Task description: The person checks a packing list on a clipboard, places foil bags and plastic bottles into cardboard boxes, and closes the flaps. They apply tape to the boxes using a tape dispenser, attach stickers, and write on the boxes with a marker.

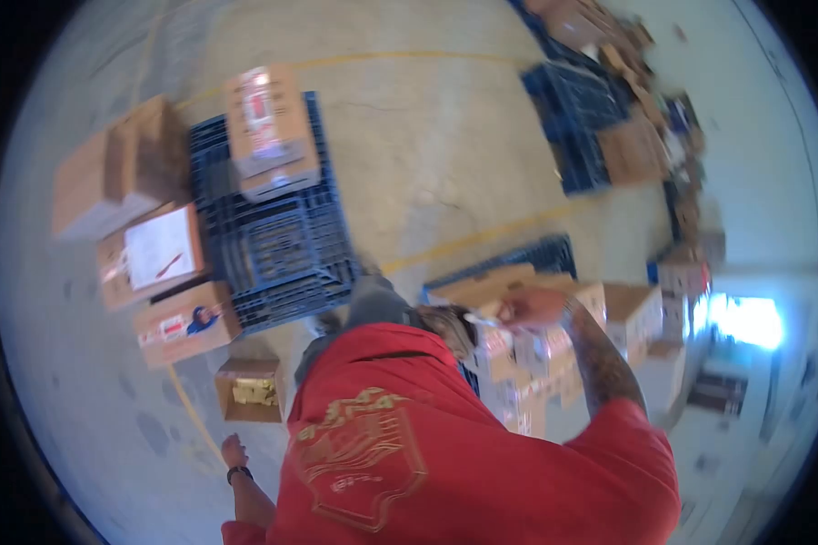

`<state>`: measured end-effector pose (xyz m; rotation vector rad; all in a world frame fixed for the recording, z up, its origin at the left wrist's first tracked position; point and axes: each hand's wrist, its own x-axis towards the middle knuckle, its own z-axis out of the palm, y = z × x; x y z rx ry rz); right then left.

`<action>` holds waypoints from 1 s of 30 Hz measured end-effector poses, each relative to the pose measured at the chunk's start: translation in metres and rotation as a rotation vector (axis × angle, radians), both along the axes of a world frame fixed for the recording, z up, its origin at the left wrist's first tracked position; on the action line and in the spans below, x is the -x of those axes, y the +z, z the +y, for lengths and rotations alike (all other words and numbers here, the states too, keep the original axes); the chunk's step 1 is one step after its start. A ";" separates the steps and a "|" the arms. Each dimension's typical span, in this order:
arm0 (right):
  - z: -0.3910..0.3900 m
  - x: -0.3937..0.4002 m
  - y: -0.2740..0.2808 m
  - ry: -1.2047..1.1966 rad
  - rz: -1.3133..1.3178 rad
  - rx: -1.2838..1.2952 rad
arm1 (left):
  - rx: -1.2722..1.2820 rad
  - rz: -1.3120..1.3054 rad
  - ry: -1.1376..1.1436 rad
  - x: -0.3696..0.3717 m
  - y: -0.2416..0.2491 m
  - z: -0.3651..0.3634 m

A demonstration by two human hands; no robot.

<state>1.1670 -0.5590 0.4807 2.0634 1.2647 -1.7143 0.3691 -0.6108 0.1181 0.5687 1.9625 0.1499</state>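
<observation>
My right hand (pixel 532 308) is raised over open cardboard boxes (pixel 545 350) right of my body. Its fingers are closed round something small with a whitish end, too blurred to name. Beside it is a dark, blurred object (pixel 450 327) that I cannot identify. My left hand (pixel 234 450) hangs low at the left over the floor, with nothing visible in it and its fingers loosely apart. Above that hand, an open box (pixel 250 391) with yellowish contents stands on the floor.
A blue pallet (pixel 277 245) at the left bears stacked boxes (pixel 268 123). Closed boxes (pixel 186 324) and a white sheet (pixel 161 247) lie along its left side. More blue pallets (pixel 573 109) with cardboard stand at the upper right. Yellow lines cross the floor.
</observation>
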 end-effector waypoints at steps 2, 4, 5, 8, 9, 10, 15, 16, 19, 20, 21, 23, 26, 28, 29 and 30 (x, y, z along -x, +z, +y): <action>0.004 0.011 0.001 -0.026 0.059 -0.010 | -0.065 -0.016 0.141 -0.052 0.037 0.052; 0.010 0.013 0.000 0.042 0.033 -0.018 | -0.208 -0.108 0.290 -0.091 0.053 0.097; 0.011 0.012 -0.003 0.119 -0.001 -0.020 | -0.273 -0.201 0.219 -0.101 0.039 0.114; -0.003 0.008 -0.055 0.360 -0.189 -0.398 | -0.469 -0.246 -0.003 -0.175 0.051 0.166; -0.002 0.010 -0.067 0.357 -0.187 -0.404 | -0.478 -0.233 -0.150 -0.209 0.075 0.179; 0.004 0.017 -0.079 0.331 -0.205 -0.359 | -0.483 -0.217 -0.300 -0.232 0.092 0.184; 0.031 0.000 -0.067 0.411 -0.281 -0.144 | -0.434 -0.240 -0.468 -0.274 0.085 0.181; 0.031 -0.008 -0.075 0.382 -0.291 -0.233 | -0.384 -0.132 -0.550 -0.273 0.081 0.176; 0.049 -0.035 -0.068 0.361 -0.338 -0.304 | -0.624 0.168 -1.019 -0.225 0.013 0.152; 0.055 -0.041 -0.058 0.378 -0.366 -0.281 | -0.617 0.175 -1.032 -0.223 0.021 0.147; 0.064 -0.047 -0.046 0.366 -0.357 -0.278 | -0.376 0.043 -0.823 -0.228 0.034 0.142; 0.081 -0.058 -0.029 0.294 -0.322 -0.315 | -0.129 -0.075 -0.620 -0.244 0.063 0.142; 0.098 -0.066 -0.043 0.290 -0.234 -0.340 | -0.040 -0.080 -0.425 -0.280 0.120 0.161; 0.109 -0.070 -0.056 0.349 -0.229 -0.297 | -0.080 -0.104 -0.439 -0.303 0.141 0.180; 0.112 -0.071 -0.063 0.407 -0.237 -0.247 | -0.183 -0.102 -0.458 -0.292 0.123 0.185; 0.115 -0.075 -0.066 0.406 -0.225 -0.250 | -0.180 -0.090 -0.459 -0.294 0.126 0.188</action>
